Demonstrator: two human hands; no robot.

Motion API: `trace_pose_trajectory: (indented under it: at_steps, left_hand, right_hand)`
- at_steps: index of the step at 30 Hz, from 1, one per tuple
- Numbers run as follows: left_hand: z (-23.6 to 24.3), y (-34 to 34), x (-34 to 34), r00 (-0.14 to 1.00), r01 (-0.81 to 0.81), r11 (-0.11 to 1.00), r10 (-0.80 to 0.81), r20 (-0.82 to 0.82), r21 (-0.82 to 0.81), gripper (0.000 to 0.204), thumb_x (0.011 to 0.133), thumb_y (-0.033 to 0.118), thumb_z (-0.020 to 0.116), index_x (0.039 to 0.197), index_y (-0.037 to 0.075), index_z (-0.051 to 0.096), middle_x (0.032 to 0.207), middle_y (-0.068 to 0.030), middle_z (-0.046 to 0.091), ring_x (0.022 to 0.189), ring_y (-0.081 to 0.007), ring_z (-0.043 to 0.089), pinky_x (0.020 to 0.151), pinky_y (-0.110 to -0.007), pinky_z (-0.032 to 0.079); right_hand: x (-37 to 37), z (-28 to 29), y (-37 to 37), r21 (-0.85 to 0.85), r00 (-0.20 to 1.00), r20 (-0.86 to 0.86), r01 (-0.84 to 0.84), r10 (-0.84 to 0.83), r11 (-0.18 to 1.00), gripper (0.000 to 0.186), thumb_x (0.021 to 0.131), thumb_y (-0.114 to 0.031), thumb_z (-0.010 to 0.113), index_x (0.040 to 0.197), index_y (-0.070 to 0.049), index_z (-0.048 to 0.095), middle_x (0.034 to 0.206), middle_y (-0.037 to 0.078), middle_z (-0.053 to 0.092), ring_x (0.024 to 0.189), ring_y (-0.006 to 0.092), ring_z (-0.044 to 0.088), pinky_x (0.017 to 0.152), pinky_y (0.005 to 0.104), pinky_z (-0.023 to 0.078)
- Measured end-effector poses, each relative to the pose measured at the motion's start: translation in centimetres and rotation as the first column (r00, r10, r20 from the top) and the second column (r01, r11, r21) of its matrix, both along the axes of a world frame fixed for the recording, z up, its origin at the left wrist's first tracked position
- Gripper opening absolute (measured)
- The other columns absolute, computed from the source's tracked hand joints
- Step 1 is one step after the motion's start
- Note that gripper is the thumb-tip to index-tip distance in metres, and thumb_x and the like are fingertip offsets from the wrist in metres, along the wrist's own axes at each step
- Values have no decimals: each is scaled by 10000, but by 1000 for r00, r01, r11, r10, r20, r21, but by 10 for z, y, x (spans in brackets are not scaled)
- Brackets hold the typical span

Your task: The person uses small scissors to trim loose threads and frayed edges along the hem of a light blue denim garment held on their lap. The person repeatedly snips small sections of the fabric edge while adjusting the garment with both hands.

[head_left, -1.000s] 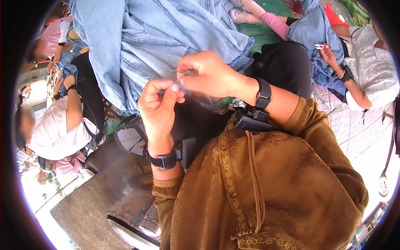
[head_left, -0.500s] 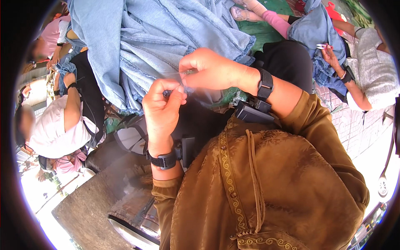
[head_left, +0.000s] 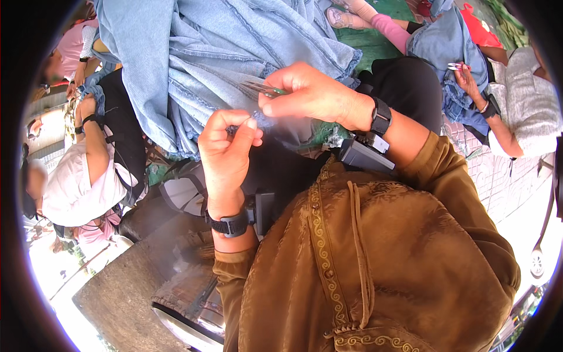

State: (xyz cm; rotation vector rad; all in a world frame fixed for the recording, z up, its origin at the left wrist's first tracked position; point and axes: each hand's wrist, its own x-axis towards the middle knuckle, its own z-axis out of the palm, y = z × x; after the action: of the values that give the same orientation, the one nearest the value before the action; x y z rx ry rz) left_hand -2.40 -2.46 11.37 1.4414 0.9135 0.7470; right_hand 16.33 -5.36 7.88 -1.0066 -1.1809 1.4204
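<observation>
While my right hand (head_left: pixel 321 97) pinches metal thread snips (head_left: pixel 267 90) over soft-looking, probably heavy denim (head_left: pixel 205 64), best held bunched, my left hand (head_left: pixel 226 144) presses thumb to forefinger, contents unclear.

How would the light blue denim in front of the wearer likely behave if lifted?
Likely floppy: the light blue denim drapes in loose, overlapping folds, so it would probably sag around a grip. It may be weighty to lift whole, as it spreads widely and runs past the picture's top edge. Its frayed edges could shed threads.
</observation>
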Motion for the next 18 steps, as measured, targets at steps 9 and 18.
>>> trace_pose_trajectory:
  at_steps: [9, 18]
  left_hand:
    - [0, -1, 1, 999, 24, 999, -22, -43, 44, 45, 862, -29, 591, 873, 11, 575, 888, -58, 587, 687, -95, 577, 605, -230, 483]
    - [-4, 2, 2, 991, 71, 987, -54, -121, 143, 58, 847, -48, 598, 833, -5, 562, 825, -32, 603, 669, -67, 569, 587, -210, 490]
  right_hand:
    - [-2, -9, 5, -37, 997, 80, 17, -14, 999, 144, 779, -141, 622, 751, 1, 624, 638, -52, 507, 643, 34, 415, 563, 237, 350]
    - [-7, -12, 14, -41, 998, -34, -63, 61, 997, 140, 742, -126, 615, 667, -11, 584, 543, -26, 459, 484, 64, 371, 437, 248, 275]
